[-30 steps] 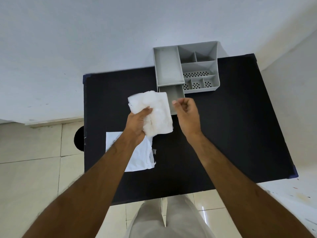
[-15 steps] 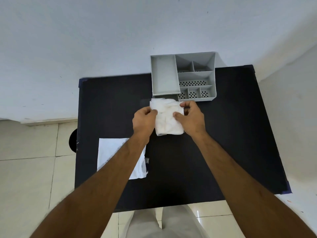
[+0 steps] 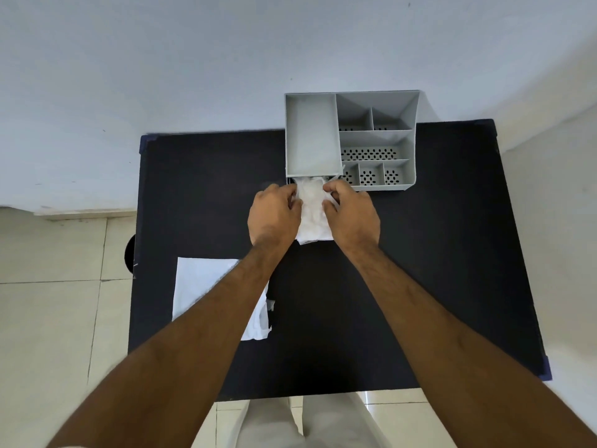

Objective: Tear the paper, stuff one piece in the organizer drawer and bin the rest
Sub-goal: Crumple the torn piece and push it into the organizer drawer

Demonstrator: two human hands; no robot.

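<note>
A grey plastic organizer (image 3: 378,137) stands at the far edge of the black table (image 3: 436,286). Its drawer is pulled out at the front left, mostly hidden under the crumpled white paper piece (image 3: 311,215). My left hand (image 3: 274,218) and my right hand (image 3: 352,215) grip that piece from both sides, and its far end sits at the drawer mouth. A second white paper piece (image 3: 206,286) lies flat on the table at the near left, partly under my left forearm.
A round dark object (image 3: 129,253) shows on the floor by the table's left edge. White walls close in behind the table and on the right. Tiled floor lies to the left, and my legs stand at the table's near edge.
The paper went from my left hand alone to both hands, and both hands moved it forward to the drawer mouth. The piece looks more bunched.
</note>
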